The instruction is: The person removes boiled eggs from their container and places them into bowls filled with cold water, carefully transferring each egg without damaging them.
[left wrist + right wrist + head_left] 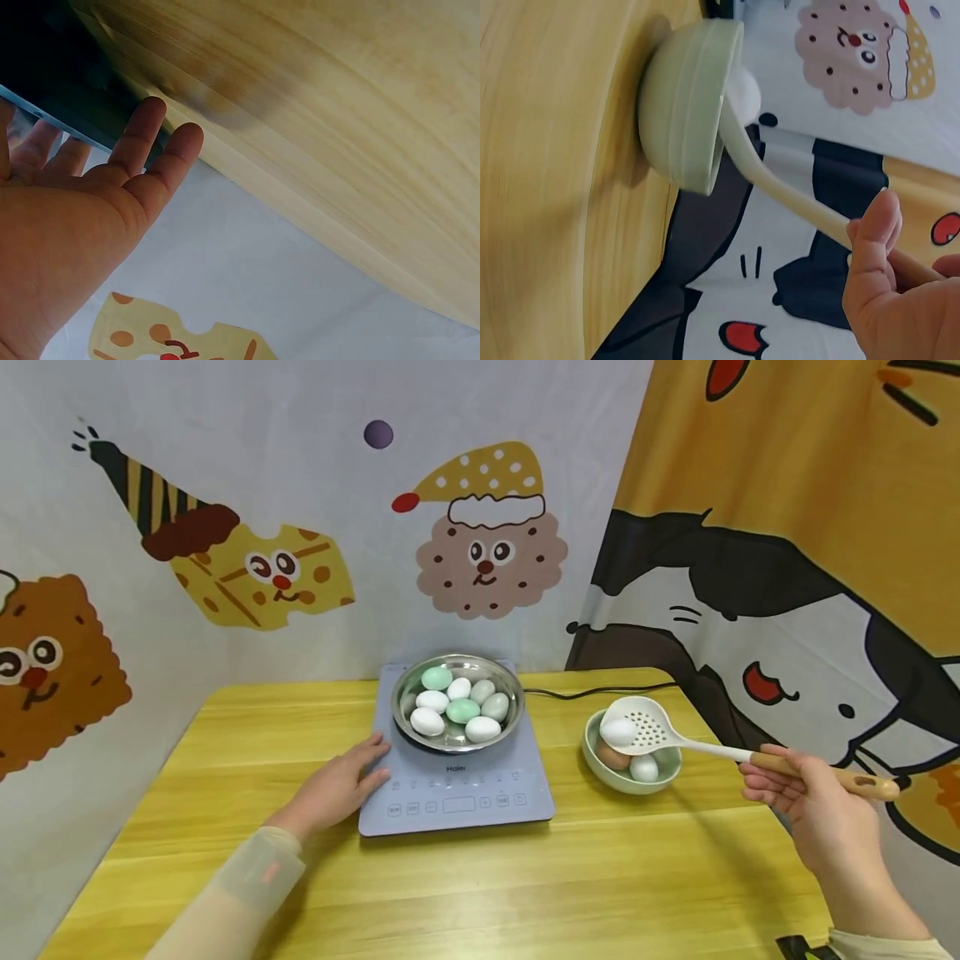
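We see the right hand (828, 810) grasping the slotted spoon (654, 727) by its handle (881, 787). On it sits 1 white egg (618, 732), above the left side of the green bowl (630, 785), where 2 more eggs (643, 768) lie. Our left hand (337, 783) has loose fingers touching the left edge of the cooktop (487, 783). On its far part, the metal pan (453, 740) holds 8 eggs. We think a tipped spoon could let the egg roll off and crack. A push from our left hand could shake the pan.
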Demonstrator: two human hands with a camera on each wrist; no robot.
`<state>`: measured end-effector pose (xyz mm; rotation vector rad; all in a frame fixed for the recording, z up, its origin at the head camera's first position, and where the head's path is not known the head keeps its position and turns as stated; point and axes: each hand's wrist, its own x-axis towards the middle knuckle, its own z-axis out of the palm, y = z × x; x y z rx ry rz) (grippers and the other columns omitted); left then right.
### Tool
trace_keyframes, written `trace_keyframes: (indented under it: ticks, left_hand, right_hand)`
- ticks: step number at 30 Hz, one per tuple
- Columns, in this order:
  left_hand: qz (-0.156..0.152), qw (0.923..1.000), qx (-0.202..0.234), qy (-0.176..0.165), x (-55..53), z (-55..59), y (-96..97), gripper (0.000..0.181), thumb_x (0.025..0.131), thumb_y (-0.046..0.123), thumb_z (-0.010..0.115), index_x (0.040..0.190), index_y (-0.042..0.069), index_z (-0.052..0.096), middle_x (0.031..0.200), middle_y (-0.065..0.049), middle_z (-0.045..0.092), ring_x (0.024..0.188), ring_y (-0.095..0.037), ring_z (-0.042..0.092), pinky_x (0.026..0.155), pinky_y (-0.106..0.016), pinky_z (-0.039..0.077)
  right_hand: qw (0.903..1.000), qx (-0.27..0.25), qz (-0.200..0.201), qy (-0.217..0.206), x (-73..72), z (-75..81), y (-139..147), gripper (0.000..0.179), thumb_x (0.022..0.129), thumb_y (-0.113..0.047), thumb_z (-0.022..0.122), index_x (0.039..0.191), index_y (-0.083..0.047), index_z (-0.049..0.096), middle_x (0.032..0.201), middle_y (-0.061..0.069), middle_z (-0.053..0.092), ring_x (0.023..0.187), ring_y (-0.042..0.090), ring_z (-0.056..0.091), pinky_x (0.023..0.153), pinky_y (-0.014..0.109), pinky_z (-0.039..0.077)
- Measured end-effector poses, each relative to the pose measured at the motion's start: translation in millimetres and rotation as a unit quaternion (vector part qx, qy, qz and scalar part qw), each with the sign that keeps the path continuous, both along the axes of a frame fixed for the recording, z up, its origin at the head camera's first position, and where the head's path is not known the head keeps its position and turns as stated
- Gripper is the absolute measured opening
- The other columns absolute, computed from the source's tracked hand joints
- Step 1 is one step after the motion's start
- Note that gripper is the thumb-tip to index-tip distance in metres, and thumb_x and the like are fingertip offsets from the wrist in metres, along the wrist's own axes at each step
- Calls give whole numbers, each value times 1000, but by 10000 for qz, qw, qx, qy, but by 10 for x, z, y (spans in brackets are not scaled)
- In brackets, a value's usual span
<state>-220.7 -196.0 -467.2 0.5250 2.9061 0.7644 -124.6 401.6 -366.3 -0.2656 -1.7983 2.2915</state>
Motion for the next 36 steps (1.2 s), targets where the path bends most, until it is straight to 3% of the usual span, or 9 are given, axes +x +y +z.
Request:
trace_keyframes:
  ticks: [5,11,20,23,26,30,33,36]
  left_hand:
    - [-5,10000,17,-49,-3,-43,-5,59,112,39,57,162,11,47,176,-13,32,159,-44,37,124,-69,35]
    - [14,9999,48,-106,-4,-66,-8,60,112,41,56,163,11,46,176,-13,31,159,-44,36,124,-69,35]
    - [43,9999,73,-136,13,-56,-2,61,111,41,57,163,11,46,177,-12,31,159,-44,35,125,-68,34]
    - [36,9999,45,-126,15,-52,-2,61,112,41,56,163,11,46,177,-12,31,159,-45,35,125,-68,35]
    - [51,9999,35,-114,13,-47,-2,60,112,41,56,163,11,46,176,-12,31,159,-45,36,125,-68,34]
    - [63,9999,31,-116,8,-37,-2,59,112,40,56,163,12,46,177,-12,31,159,-44,35,125,-68,34]
    - [49,9999,21,-105,5,-30,1,59,112,39,56,163,11,46,177,-12,31,159,-44,36,125,-68,34]
    - [69,9999,14,-119,0,-25,7,58,112,39,56,163,11,46,177,-12,31,159,-44,36,125,-68,34]
  right_hand:
    - [9955,771,-491,233,15,14,-219,25,111,-27,60,113,-12,80,95,5,85,77,16,82,68,31,67]
    - [9674,2268,-1087,311,68,32,-454,28,110,-29,61,120,-9,77,92,-3,84,71,11,80,66,25,65]
    - [9308,3178,-1802,133,123,39,-668,27,110,-22,60,124,-5,77,94,-14,81,67,7,78,66,18,63]
    - [9245,3277,-1925,288,137,27,-682,27,110,-20,59,125,-4,76,94,-14,81,68,5,77,66,17,62]
    - [9228,3182,-2034,765,153,16,-713,26,110,-15,59,124,0,76,94,-9,82,67,5,77,65,17,62]
    - [9165,2865,-2001,1949,163,11,-840,25,107,-2,59,121,12,74,96,-2,84,68,5,77,66,17,62]
    - [9105,2451,-1615,2914,126,24,-1009,25,104,7,58,122,20,70,101,4,84,73,7,79,70,16,63]
    - [9071,1917,-867,3645,36,40,-1224,27,101,16,54,123,28,63,107,11,83,81,11,80,78,18,64]
